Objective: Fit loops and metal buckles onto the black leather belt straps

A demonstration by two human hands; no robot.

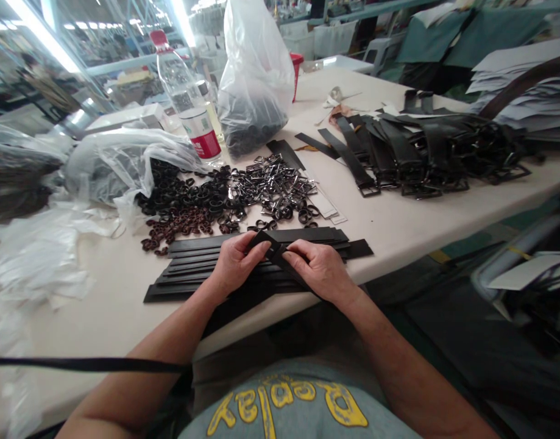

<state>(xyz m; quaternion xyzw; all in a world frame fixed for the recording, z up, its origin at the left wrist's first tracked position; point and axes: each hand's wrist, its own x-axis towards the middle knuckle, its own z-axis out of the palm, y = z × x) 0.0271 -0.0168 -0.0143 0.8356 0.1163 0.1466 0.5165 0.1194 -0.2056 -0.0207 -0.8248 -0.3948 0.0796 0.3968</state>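
My left hand [236, 263] and my right hand [320, 268] both pinch one black leather strap [280, 256] just above a stack of flat black straps [183, 268] at the table's near edge. The left fingers close on the strap's folded end, where a small black loop sits. The right fingers press the strap further along, and it runs down under my right wrist. Behind the stack lie a heap of black and brown loops [188, 204] and a heap of metal buckles [275, 180].
A pile of finished straps with buckles [421, 152] fills the right of the table. A plastic bottle [188, 97] and a clear bag of black parts [255, 79] stand at the back. Crumpled plastic bags [119, 161] lie left. Paper stacks [531, 91] sit far right.
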